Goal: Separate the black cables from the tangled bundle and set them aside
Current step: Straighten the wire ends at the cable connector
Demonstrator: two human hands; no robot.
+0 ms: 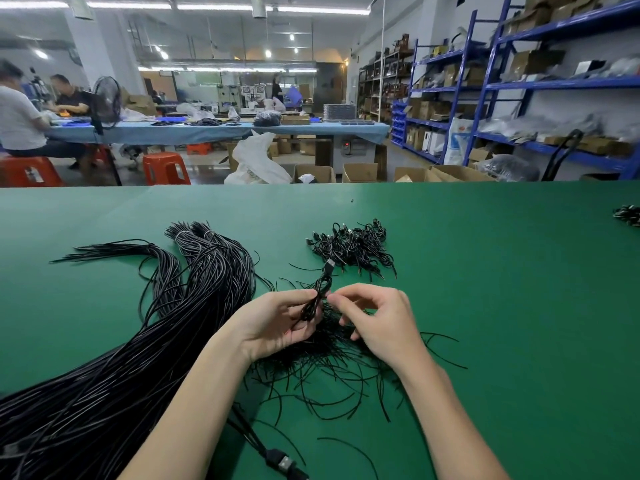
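Note:
My left hand (277, 322) grips a folded black cable (317, 296) whose USB plug sticks up toward the far side. My right hand (375, 318) pinches at the same cable just right of the left thumb, fingers curled. Under both hands lies a loose tangle of thin black cables (332, 372) on the green table (485, 289). A long thick bundle of black cables (145, 341) runs from the near left edge up to tied ends in the middle. A small pile of short coiled black cables (353, 247) sits beyond my hands.
A USB plug on a cable (284, 464) lies near the bottom edge between my forearms. More cables (628, 214) show at the far right edge of the table. Beyond the table are cardboard boxes, red stools, blue shelving and people seated at another bench.

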